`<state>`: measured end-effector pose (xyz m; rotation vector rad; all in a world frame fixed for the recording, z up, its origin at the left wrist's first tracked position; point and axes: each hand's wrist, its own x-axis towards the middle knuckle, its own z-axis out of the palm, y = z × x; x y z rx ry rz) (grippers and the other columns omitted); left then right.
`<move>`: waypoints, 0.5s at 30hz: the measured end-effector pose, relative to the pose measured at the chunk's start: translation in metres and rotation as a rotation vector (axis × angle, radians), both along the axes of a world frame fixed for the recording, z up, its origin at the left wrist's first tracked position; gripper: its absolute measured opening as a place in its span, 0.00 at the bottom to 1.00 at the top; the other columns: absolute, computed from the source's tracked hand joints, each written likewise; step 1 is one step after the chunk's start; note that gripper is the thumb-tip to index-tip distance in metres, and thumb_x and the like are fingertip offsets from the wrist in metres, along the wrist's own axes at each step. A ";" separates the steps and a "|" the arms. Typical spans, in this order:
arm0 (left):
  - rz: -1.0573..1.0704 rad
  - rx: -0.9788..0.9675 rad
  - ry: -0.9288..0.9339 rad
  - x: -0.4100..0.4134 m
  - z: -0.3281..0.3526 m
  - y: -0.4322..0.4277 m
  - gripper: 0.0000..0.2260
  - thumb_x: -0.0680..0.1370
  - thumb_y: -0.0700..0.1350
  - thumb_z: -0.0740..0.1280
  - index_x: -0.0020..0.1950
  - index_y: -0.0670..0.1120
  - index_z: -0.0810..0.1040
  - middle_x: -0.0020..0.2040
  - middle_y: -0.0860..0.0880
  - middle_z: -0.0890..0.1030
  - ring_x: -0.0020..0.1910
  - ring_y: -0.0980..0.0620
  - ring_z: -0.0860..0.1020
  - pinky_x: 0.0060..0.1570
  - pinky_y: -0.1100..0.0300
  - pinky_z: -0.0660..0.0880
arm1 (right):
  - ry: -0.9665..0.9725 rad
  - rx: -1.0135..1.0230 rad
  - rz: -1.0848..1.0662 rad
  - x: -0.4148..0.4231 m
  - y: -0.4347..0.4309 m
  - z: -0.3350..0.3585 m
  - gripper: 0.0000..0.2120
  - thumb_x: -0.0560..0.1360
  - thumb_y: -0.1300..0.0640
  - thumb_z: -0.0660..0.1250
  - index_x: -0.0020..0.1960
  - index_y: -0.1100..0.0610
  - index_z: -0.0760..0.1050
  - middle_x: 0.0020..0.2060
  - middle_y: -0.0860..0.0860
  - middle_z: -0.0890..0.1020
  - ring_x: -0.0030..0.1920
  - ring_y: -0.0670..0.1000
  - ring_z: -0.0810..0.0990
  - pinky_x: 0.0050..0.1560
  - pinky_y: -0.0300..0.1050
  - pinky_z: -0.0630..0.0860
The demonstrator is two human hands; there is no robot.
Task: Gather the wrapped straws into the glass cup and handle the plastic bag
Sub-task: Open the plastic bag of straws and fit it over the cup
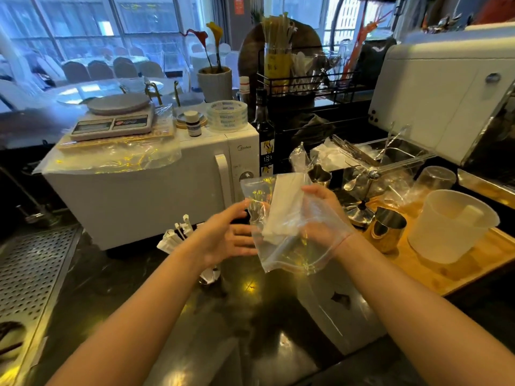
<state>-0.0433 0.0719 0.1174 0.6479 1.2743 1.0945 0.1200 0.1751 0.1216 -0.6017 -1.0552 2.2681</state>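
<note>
Clear plastic bag held above the dark bench, in front of the white microwave. Its long axis ran from upper left to lower right, the crumpled lower end nearest the person. A white bundle of wrapped straws lay steeply inside. The right hand was inside the bag, fingers closed on the film; the left hand, fingers spread, touched the bag's left edge.

clear glossy plastic bag
</note>
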 end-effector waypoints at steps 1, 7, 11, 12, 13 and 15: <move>-0.058 0.000 -0.071 -0.001 -0.002 -0.002 0.22 0.68 0.58 0.64 0.56 0.46 0.72 0.42 0.44 0.85 0.40 0.47 0.83 0.39 0.54 0.82 | -0.014 0.002 0.001 -0.007 -0.001 0.004 0.11 0.76 0.59 0.51 0.44 0.61 0.71 0.29 0.55 0.81 0.28 0.51 0.81 0.27 0.38 0.78; -0.100 0.147 -0.160 -0.022 0.010 -0.003 0.17 0.68 0.50 0.66 0.55 0.46 0.75 0.44 0.46 0.83 0.39 0.50 0.82 0.40 0.56 0.81 | -0.137 -0.055 0.151 -0.053 -0.010 0.023 0.12 0.78 0.57 0.52 0.48 0.64 0.70 0.40 0.58 0.74 0.40 0.54 0.74 0.42 0.47 0.74; -0.003 0.192 0.103 -0.047 0.024 -0.004 0.13 0.70 0.42 0.67 0.53 0.49 0.74 0.47 0.46 0.80 0.39 0.51 0.83 0.37 0.57 0.82 | -0.236 0.004 0.167 -0.086 -0.009 0.029 0.17 0.77 0.58 0.57 0.62 0.66 0.66 0.43 0.59 0.76 0.41 0.55 0.76 0.40 0.47 0.73; 0.021 0.195 0.168 -0.053 0.027 -0.004 0.13 0.70 0.40 0.68 0.53 0.50 0.74 0.48 0.46 0.80 0.41 0.50 0.82 0.39 0.55 0.81 | -0.240 0.008 0.178 -0.093 -0.009 0.030 0.19 0.76 0.59 0.58 0.65 0.66 0.64 0.46 0.60 0.76 0.43 0.56 0.77 0.39 0.48 0.74; 0.047 0.195 0.233 -0.059 0.030 -0.004 0.13 0.71 0.39 0.67 0.53 0.51 0.74 0.48 0.46 0.80 0.43 0.49 0.81 0.43 0.53 0.80 | -0.222 0.008 0.207 -0.100 -0.008 0.031 0.20 0.76 0.59 0.59 0.66 0.65 0.63 0.50 0.62 0.76 0.46 0.58 0.78 0.41 0.50 0.75; 0.090 0.193 0.332 -0.070 0.034 -0.004 0.15 0.73 0.35 0.66 0.57 0.49 0.73 0.50 0.45 0.79 0.47 0.46 0.80 0.50 0.50 0.78 | -0.168 0.040 0.261 -0.112 -0.006 0.033 0.20 0.76 0.61 0.59 0.67 0.63 0.64 0.53 0.62 0.77 0.52 0.61 0.78 0.48 0.54 0.76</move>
